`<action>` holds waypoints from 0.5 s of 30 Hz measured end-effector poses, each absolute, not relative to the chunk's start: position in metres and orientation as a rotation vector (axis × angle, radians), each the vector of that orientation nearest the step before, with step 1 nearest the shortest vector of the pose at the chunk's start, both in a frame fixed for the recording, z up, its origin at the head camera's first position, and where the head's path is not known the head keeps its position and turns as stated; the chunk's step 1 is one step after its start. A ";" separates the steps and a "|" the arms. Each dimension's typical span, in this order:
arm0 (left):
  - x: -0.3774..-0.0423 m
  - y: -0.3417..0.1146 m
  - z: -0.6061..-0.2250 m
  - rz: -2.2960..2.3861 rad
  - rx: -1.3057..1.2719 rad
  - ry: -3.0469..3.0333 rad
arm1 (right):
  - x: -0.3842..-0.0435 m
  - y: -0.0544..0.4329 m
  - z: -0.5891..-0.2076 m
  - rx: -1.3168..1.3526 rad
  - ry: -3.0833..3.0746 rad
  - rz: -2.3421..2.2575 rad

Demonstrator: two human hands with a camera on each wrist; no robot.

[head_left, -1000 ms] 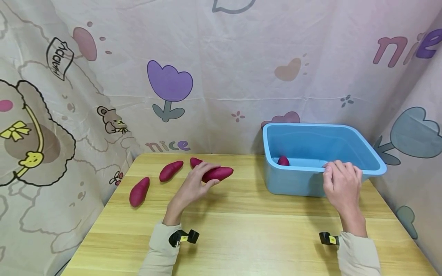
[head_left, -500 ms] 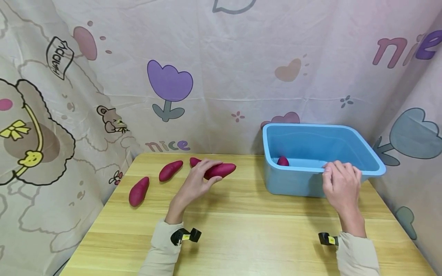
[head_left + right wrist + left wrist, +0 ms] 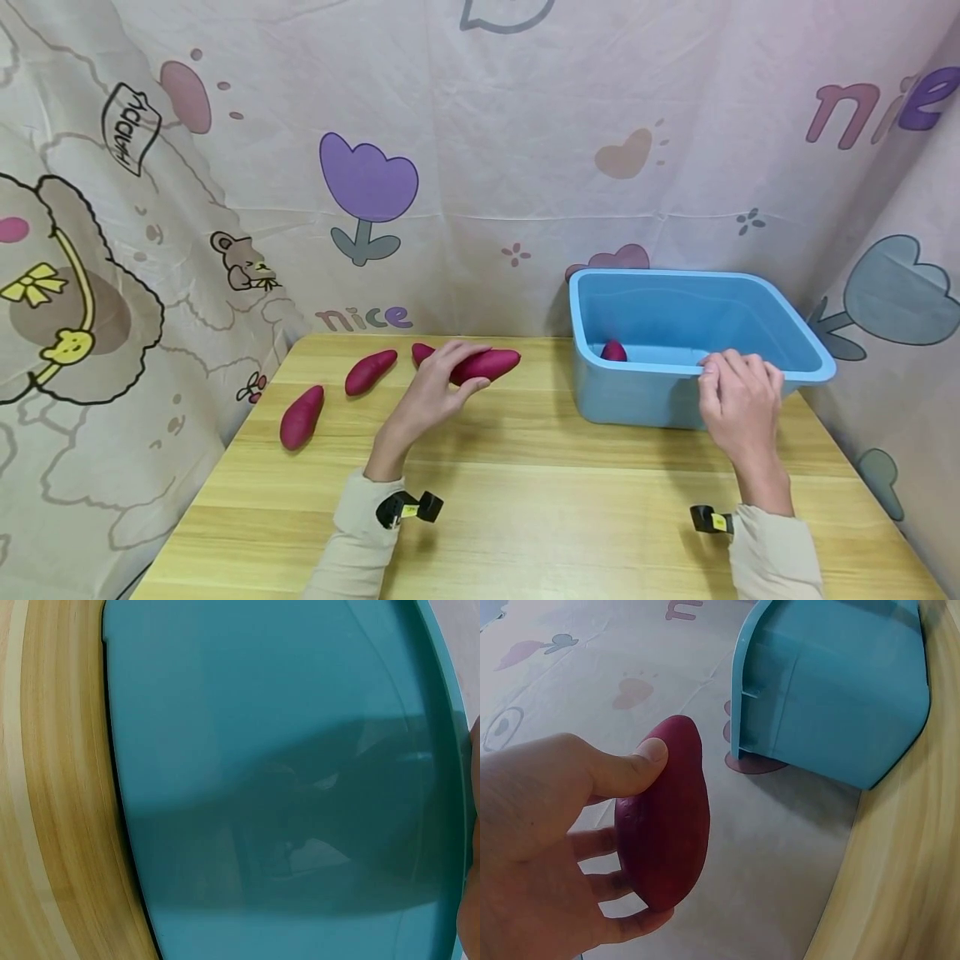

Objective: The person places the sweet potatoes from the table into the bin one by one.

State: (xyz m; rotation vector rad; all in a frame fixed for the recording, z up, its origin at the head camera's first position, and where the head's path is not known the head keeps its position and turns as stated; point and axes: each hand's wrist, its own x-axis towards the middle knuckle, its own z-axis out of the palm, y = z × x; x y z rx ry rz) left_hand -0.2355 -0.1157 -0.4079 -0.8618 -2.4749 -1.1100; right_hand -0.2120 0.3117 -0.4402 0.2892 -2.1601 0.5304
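My left hand [image 3: 431, 398] grips a purple-red sweet potato [image 3: 492, 364] between thumb and fingers. In the left wrist view, the thumb presses one side of this sweet potato [image 3: 671, 825], and the fingers wrap behind it. It appears held above the table. My right hand [image 3: 742, 408] has its fingers curled over the front rim of a blue plastic bin [image 3: 637, 400]; only the edge of that hand shows in the right wrist view. One sweet potato [image 3: 613, 352] lies inside the bin, partly hidden by the front wall.
Two sweet potatoes, one upright-leaning [image 3: 302, 417] and one slanted [image 3: 371, 372], lie on the wooden table [image 3: 525, 517] at left. Another sweet potato [image 3: 421, 353] is partly hidden behind my left hand. A printed curtain [image 3: 487, 167] hangs along the back and sides.
My left hand has moved slightly right and up with the sweet potato, heading away from the others on the table. The right hand stays on the bin's rim.
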 end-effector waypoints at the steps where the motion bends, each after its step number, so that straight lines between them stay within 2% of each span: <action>1: -0.235 -0.115 -0.407 -1.111 -0.863 -2.474 | -0.212 0.312 -0.440 0.289 -2.160 0.532; 15: -0.238 -0.102 -0.400 -1.154 -0.883 -2.438 | -0.212 0.312 -0.440 0.291 -2.163 0.534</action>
